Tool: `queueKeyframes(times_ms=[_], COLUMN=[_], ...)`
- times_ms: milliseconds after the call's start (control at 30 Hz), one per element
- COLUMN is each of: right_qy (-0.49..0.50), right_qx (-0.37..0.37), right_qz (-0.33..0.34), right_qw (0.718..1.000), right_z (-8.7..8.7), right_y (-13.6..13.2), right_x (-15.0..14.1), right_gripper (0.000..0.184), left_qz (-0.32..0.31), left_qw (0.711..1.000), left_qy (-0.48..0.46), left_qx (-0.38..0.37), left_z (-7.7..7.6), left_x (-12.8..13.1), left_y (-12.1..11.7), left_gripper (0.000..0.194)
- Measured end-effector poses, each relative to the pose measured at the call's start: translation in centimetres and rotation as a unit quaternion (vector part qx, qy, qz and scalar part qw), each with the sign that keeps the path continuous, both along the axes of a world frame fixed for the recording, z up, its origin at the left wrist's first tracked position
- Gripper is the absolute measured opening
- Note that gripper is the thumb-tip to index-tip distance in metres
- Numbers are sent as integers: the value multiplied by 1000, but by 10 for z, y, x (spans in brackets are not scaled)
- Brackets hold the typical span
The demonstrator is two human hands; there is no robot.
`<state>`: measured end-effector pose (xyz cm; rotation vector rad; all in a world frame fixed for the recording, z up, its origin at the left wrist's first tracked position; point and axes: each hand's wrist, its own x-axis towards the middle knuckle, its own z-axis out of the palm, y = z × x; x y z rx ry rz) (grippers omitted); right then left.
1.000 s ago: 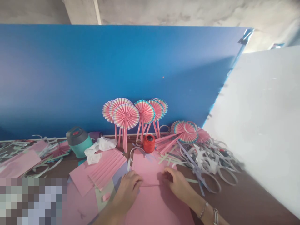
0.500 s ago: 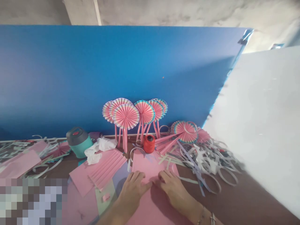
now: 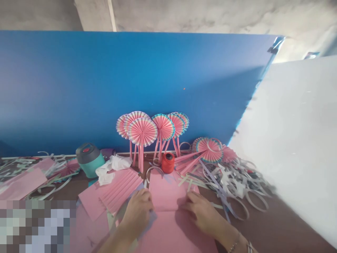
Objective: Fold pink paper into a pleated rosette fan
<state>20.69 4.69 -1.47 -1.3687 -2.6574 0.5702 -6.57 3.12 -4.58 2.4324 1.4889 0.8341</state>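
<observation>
A sheet of pink paper [image 3: 171, 191] lies in front of me with a crease running across it. My left hand [image 3: 139, 211] is closed at the crease's left end, fingers curled on the paper's edge. My right hand [image 3: 204, 212] is bent over the right end of the same crease, its fingers closed on the paper and its fingertips partly hidden. A red spool of thread [image 3: 167, 163] stands just past the sheet. A pleated pink sheet [image 3: 121, 189] rests to the left.
Pink pleated paper fans [image 3: 142, 131] on stems stand against the blue partition [image 3: 158, 70]. More fans [image 3: 209, 149] lie at right beside a heap of paper strips [image 3: 237, 179]. A teal jug [image 3: 91, 163] and crumpled white tissue [image 3: 113, 167] are at left.
My hands have moved apart from the middle of the pink paper toward its two side edges. The crease between them now shows. The view has shifted slightly.
</observation>
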Motion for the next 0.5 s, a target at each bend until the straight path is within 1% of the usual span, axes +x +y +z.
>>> queueKeyframes(times_ms=[67, 133, 200, 267, 300, 333, 367, 400, 433, 467, 500], right_qy=[36, 97, 174, 247, 276, 298, 312, 319, 320, 316, 309], right_qx=[-10, -20, -22, -11, -2, 7, 14, 17, 17, 14, 8], right_qz=[3, 3, -4, -15, -19, -18, -11, 0, 15, 29, 38], right_qw=[999, 995, 985, 969, 961, 954, 950, 948, 947, 948, 950], right_z=[-1, -3, -5, -7, -7, -7, -6, -6, -5, -3, -2], right_y=[1, 4, 6, 5, 3, 1, -2, -5, -8, -11, -14], right_x=[2, 3, 2, -2, -4, -7, -11, -14, -17, -20, -22], right_gripper=[38, 37, 32, 26, 23, 22, 21, 21, 21, 22, 22], left_qz=[37, 78, 95, 84, 71, 67, 60, 67, 67, 57, 71], left_qw=[999, 994, 987, 976, 967, 952, 932, 910, 897, 891, 886], left_qy=[-36, -73, -108, -145, -164, -206, -250, -287, -313, -327, -337], left_qx=[4, -17, -67, -140, -180, -215, -257, -291, -303, -310, -310], left_z=[0, 1, 2, 5, 7, 9, 12, 15, 18, 20, 22], left_x=[-6, -11, -10, -2, 4, 10, 18, 24, 30, 35, 39], left_y=[2, 2, 1, -4, -7, -9, -12, -15, -17, -19, -21], left_gripper=[26, 25, 26, 29, 30, 33, 37, 40, 40, 39, 36])
